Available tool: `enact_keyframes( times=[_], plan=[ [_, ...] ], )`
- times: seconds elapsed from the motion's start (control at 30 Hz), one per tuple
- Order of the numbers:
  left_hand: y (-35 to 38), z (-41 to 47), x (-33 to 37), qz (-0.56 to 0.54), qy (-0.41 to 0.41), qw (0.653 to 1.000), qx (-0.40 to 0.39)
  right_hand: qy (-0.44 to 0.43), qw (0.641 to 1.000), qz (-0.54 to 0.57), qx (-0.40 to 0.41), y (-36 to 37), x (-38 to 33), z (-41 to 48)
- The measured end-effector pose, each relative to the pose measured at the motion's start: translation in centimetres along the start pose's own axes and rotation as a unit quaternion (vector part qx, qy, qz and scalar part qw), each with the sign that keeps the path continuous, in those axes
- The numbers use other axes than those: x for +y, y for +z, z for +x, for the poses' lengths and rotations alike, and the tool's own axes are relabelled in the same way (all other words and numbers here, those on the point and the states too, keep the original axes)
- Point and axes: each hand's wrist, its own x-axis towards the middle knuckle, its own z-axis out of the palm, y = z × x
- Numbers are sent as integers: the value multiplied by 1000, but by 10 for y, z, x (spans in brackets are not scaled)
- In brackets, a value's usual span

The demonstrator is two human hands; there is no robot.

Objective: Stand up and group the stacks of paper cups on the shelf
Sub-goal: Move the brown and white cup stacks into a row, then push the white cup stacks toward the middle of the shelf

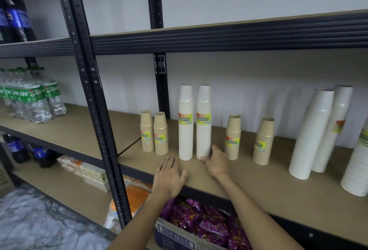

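On the brown shelf board [258,186] stand several wrapped stacks of paper cups, all upright. Two short tan stacks [154,132] sit at the left. Beside them are two tall white stacks, one at the left [185,122] and one at the right [203,120]. Two more short tan stacks [233,138] [263,142] stand apart to the right. Tall white stacks [316,134] lean at the far right. My right hand [216,162] touches the base of the right white stack with its fingers. My left hand [170,176] rests flat on the shelf's front edge, fingers straight.
A black metal upright [93,98] divides the shelving. Sprite bottles [35,96] stand on the left bay, dark cola bottles [18,20] above. Below the cup shelf is a box of purple snack bags [203,223]. Another shelf beam [219,38] runs overhead.
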Motion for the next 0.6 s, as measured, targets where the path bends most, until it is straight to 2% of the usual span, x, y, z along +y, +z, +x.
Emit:
enact_keyframes(
  times=[0.13,0.27,0.4,0.5,0.6],
  plan=[
    [0,-5,3,-13,-9,1000,5,8,1000,11,-9,-1,4,-3],
    [8,-23,16,-34,-20,997,66,13,998,61,-4,-13,4,-23],
    [10,-38,37,-73,42,988,131,6,995,85,45,-36,11,-44],
    [-2,-35,65,-93,104,988,70,10,987,107,116,-53,18,-51],
    [-10,-24,90,-146,106,983,-34,19,980,121,156,-62,25,-52]
  ],
)
